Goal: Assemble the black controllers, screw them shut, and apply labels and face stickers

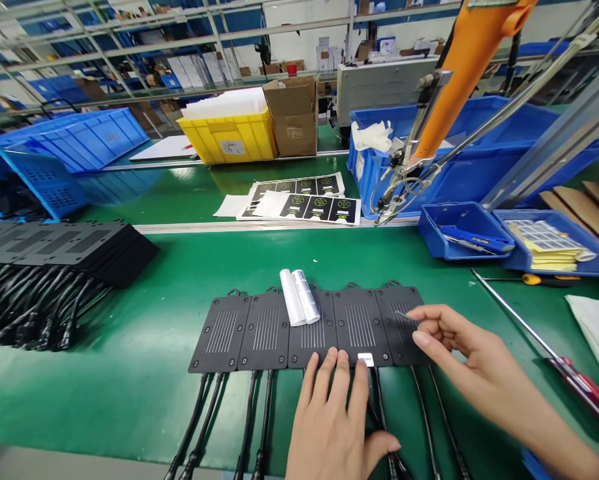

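Observation:
Several flat black devices [269, 333] with ribbed centres and black cables lie side by side on the green table. My left hand [332, 413] rests spread over the lower edge of the middle ones, beside a small white label [365, 359]. Over the rightmost device, my right hand [454, 347] pinches a small, thin piece [402, 315] between thumb and forefinger; what it is cannot be made out. A curled sheet of white labels [299, 297] lies on top of the middle device.
Stacked black devices with cables [54, 247] sit at the left. Printed sticker sheets [319, 207] lie behind. Small blue trays [464, 230], a long red-handled screwdriver [574, 380] and a white cloth [597, 330] are at the right. An orange tool [459, 80] hangs above.

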A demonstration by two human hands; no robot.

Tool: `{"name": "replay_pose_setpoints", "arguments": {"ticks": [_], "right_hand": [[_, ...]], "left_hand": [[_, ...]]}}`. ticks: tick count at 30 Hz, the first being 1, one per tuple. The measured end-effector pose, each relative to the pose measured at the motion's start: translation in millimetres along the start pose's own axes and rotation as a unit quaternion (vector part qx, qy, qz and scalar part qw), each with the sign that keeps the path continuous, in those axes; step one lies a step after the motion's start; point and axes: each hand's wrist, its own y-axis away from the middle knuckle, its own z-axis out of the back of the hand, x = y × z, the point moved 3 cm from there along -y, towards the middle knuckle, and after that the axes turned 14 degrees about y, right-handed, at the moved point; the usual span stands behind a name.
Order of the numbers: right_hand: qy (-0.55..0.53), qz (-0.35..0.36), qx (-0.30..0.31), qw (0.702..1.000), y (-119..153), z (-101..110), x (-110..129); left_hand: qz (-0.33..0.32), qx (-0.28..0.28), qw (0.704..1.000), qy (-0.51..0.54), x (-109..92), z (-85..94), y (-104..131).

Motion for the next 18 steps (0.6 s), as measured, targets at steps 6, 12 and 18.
{"name": "replay_pose_setpoints", "arguments": {"ticks": [6,12,18], "right_hand": [[-0.042,-0.082,0.081,0.992,7,-3,-33],[-0.07,-0.105,0.123,0.984,10,-9,-36],[-0.045,-0.104,0.122,0.986,9,-11,-36]], "left_hand": [[0.001,0.039,0.998,-0.044,-4,-10.9,4],[0.007,0.01,1.0,-0.021,0,-2.9,-3],[-0.082,0.038,0.994,0.062,-21,-13.4,-26]]}}
